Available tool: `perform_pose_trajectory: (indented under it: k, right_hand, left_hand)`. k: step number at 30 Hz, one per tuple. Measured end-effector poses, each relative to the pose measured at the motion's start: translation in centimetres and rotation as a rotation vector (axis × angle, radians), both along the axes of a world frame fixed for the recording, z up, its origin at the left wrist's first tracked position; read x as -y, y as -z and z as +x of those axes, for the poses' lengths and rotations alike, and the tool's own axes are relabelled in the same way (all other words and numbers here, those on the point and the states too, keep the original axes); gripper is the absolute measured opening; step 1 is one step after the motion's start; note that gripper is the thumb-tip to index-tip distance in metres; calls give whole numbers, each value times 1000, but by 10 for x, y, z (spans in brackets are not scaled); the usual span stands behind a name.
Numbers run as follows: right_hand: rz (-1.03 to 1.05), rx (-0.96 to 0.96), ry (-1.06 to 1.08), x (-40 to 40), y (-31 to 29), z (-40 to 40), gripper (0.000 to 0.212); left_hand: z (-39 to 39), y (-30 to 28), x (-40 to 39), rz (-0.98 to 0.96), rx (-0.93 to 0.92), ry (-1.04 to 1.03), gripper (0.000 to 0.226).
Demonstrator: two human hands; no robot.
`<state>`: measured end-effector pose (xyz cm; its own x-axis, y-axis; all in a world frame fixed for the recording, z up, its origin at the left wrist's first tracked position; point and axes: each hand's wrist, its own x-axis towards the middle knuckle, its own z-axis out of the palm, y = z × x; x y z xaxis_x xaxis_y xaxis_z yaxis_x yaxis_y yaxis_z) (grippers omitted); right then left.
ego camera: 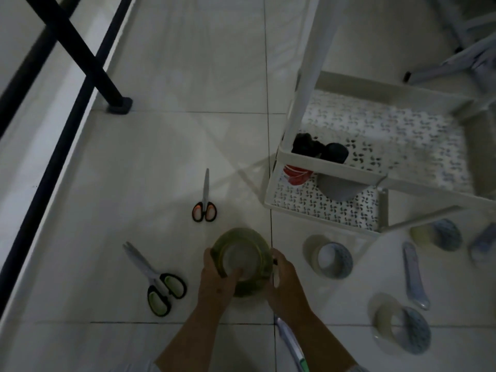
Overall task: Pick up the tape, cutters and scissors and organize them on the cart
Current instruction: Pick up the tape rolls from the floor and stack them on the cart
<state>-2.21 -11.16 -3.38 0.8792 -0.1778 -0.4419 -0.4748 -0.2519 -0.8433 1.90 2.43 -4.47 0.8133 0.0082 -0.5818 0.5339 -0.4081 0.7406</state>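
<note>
Dim pale tiled floor point(174, 76) as work surface; white perforated-shelf cart point(326, 171) up and right of fingers.

Olive-green translucent tape roll point(241, 260) held between both hands, off floor, hollow core facing camera. Left hand point(217, 280) gripped on left rim, thumb hooked into core; right hand point(284, 280) curled on right rim, small dark item possibly pinched too, unclear.

Roll round, no long axis; core axis aimed at camera.

Cart shelf nearer right hand. Judged: carry up-right is needed.

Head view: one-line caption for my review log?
Both hands, left hand and right hand, grip a green tape roll above the floor, beside two scissors.
</note>
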Motion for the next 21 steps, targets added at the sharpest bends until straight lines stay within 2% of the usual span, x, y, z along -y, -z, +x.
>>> perform_pose_trajectory:
  k: [5,10,14,21]
  right_hand:
    - [50,26,109,6,-35,-10,43]
    - [73,169,159,19,-99,-3,32]
    - [28,270,154,42,-157,3,28]
    - [-55,407,228,97,-226,15,44]
  left_hand:
    - [6,-37,-2,-92,-23,10,39]
    - [8,-88,7,-224,-53,110,30]
    - [10,-131,27,-311,2,185,30]
    - [23,-196,80,-466,230,211,50]
